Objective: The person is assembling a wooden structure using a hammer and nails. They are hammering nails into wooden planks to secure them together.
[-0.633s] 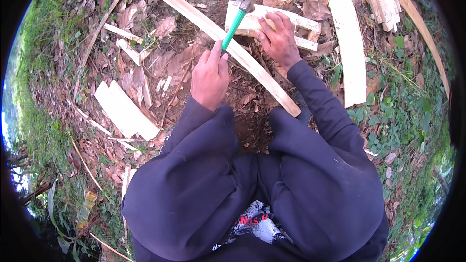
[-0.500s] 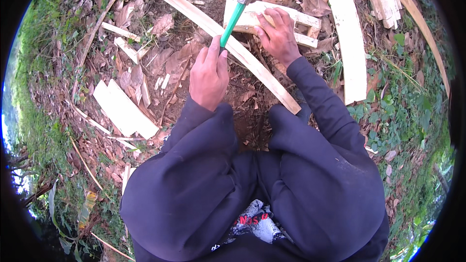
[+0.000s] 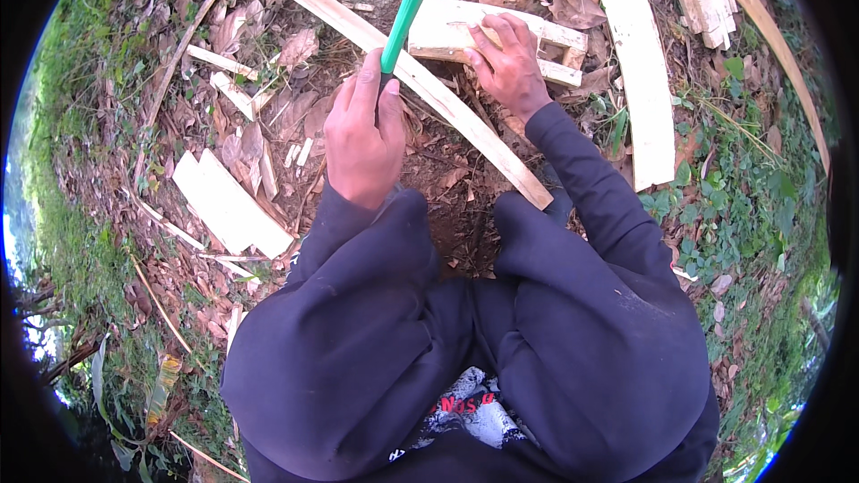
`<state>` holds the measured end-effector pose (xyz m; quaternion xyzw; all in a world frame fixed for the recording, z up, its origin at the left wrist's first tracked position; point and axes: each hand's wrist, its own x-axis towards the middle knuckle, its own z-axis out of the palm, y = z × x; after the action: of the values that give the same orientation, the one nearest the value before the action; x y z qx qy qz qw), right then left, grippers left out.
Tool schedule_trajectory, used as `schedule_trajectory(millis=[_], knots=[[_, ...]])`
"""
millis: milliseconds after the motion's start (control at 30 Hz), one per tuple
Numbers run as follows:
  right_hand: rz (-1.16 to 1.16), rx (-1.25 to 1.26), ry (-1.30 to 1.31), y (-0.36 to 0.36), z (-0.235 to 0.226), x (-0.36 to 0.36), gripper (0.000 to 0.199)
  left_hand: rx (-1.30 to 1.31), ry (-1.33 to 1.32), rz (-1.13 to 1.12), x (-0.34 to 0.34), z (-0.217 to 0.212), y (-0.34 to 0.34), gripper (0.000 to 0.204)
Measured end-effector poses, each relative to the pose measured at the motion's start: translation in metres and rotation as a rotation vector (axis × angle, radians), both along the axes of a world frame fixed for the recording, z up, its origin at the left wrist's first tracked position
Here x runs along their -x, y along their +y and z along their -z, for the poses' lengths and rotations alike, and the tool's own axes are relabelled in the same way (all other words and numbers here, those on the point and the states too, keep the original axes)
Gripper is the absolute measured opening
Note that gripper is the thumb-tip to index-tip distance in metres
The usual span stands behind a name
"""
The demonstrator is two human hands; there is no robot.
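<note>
Hammer raised over wood pieces on the ground

The left hand (image 3: 362, 130) has its grip closed around a green-handled hammer (image 3: 404, 7), head lifted up. The right hand (image 3: 507, 61) presses flat, fingers spread, on a short pale wood block (image 3: 447, 27). The block lies across a long thin plank (image 3: 429, 89) on leaf-strewn ground (image 3: 268, 45).

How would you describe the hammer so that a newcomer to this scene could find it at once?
Start at the long pale plank lying slantwise across the leaf-strewn ground. Just above it the left hand grips the hammer, raised near the top edge. Its bright green handle and grey metal head set it apart from the pale wood around it.
</note>
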<state>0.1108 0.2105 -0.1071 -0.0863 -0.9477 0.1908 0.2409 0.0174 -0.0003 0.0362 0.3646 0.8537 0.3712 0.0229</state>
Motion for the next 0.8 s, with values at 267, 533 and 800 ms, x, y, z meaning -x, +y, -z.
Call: schedule_trajectory(millis=[267,533,800], knots=[[0.004,0.001,-0.003,-0.001,0.001,0.002,0.037,0.195,-0.103,0.013,-0.007,0.044,-0.009,0.037],[0.011,-0.014,-0.008,-0.001,0.001,0.000,0.036,0.024,-0.025,-0.002,-0.007,0.017,-0.004,0.040],[0.028,-0.012,-0.012,-0.004,-0.002,0.001,0.036,-0.074,0.049,0.004,-0.007,0.017,-0.006,0.040]])
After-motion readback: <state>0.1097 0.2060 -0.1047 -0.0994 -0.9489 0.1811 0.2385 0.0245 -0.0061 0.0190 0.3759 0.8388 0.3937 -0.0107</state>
